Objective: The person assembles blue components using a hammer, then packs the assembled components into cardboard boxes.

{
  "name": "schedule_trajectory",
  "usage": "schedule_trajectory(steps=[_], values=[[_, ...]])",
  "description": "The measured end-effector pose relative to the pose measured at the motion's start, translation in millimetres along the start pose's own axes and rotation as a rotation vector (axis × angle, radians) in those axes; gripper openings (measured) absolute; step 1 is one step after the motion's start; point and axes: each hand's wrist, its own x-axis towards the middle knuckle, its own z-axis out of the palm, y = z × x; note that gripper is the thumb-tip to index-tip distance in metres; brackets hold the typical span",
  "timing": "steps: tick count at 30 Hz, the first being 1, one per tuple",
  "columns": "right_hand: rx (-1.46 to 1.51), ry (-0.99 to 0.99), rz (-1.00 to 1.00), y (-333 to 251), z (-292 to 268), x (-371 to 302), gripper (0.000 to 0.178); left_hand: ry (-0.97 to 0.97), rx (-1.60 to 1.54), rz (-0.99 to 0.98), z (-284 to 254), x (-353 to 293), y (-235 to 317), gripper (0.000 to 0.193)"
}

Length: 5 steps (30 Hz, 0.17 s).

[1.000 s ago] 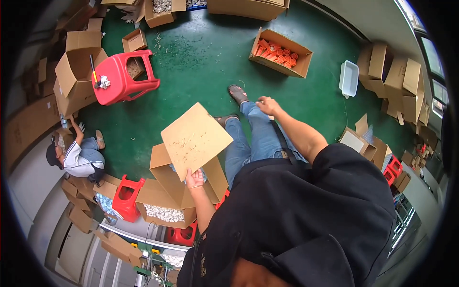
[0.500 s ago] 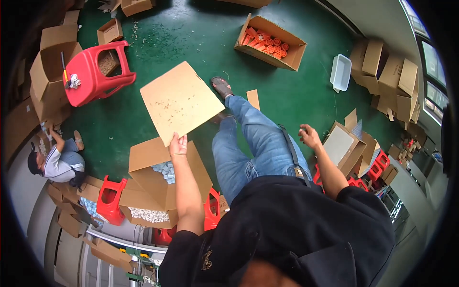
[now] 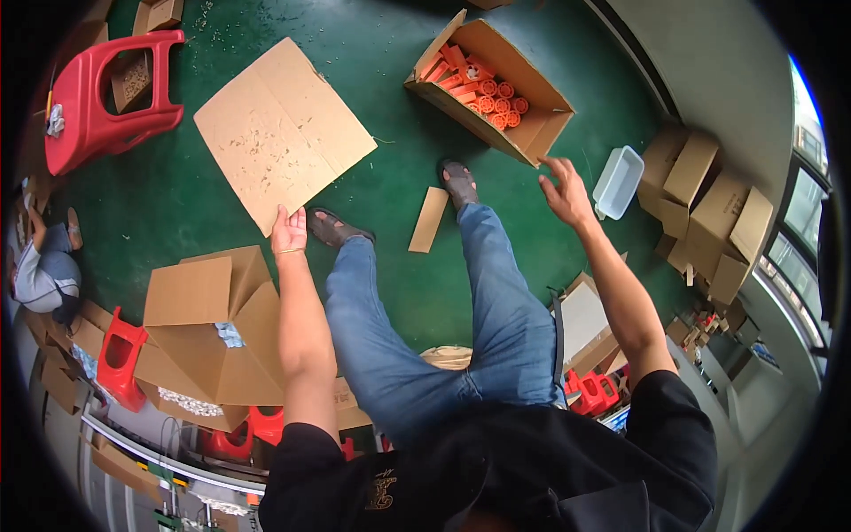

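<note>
Pinched at its near corner in my left hand (image 3: 289, 232) is a flat cardboard sheet (image 3: 266, 106), creased across and speckled with brown marks. It is held out over the green floor, left of my feet. My right hand (image 3: 566, 192) reaches forward with nothing in it, its fingers apart. Its fingertips are close to the near corner of an open cardboard box (image 3: 550, 106); I cannot tell whether they touch. Inside that box lie several orange plastic parts (image 3: 483, 87), some with round ends facing up.
A narrow cardboard strip (image 3: 429, 220) lies between my feet. At right are a pale blue plastic bin (image 3: 619, 182) and stacked cartons (image 3: 714, 208). Red stools (image 3: 84, 106) and open boxes (image 3: 191, 293) crowd the left. A person (image 3: 49, 266) crouches at far left.
I have stepped toward the box of orange parts, and my right hand has gone from beside my hip to its near corner. The cardboard sheet stays in my left hand.
</note>
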Motion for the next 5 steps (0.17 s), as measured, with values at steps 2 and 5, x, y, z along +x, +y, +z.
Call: schedule_trajectory(steps=[2,5], values=[[-0.021,0.078,-0.201,28,30,95,0.035,0.005,-0.057,0.058,6,31,-27,0.025],[-0.435,-0.113,-0.251,84,63,234,0.049,0.144,-0.082,0.122,-10,50,-93,0.034]])
